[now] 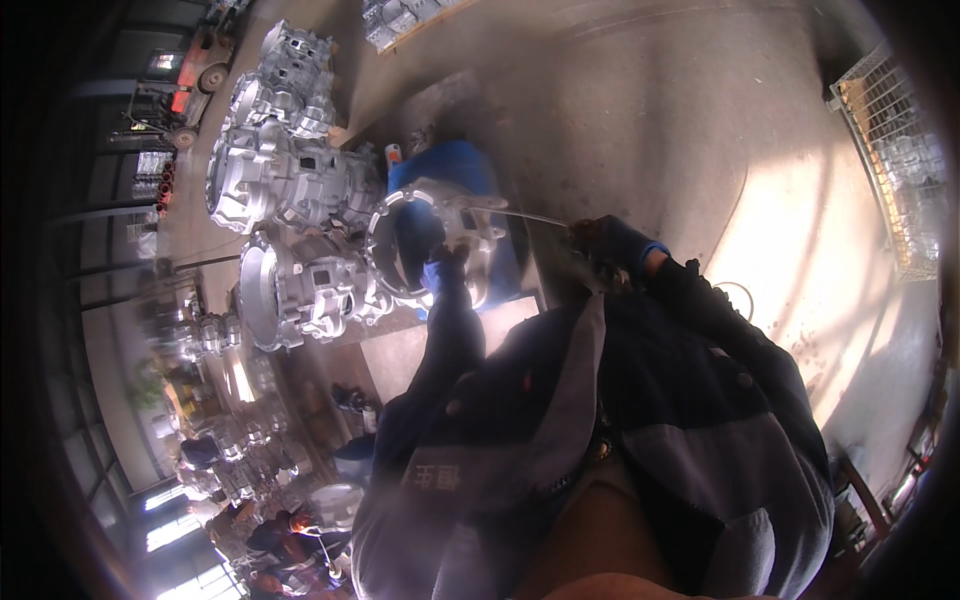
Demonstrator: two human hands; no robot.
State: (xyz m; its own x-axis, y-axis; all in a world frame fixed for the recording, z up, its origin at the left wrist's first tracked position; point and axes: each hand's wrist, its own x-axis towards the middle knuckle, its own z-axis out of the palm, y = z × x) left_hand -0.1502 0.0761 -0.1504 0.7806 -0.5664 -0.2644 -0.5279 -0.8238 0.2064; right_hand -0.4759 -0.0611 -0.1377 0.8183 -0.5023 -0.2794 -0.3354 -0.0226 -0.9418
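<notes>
A silvery cast metal housing (482, 225) with a wide round flange lies on a blue support (455, 160) in front of me. My left hand (442, 268), in a blue and dark glove, is closed at the flange's near edge; its fingertips are in shadow. To the right, my right hand (612, 245) in a similar glove is closed around a dark-handled tool. From it a long thin metal rod (538, 217) reaches left to the housing's right side. Whether the rod's tip touches the metal I cannot tell.
More cast housings (300, 170) stand close together on the left. A wire cage (890, 160) holding metal parts is at the far right. A red forklift (195, 75) stands at upper left. A person (290, 545) is at lower left. A thin hose (738, 292) loops by my right arm.
</notes>
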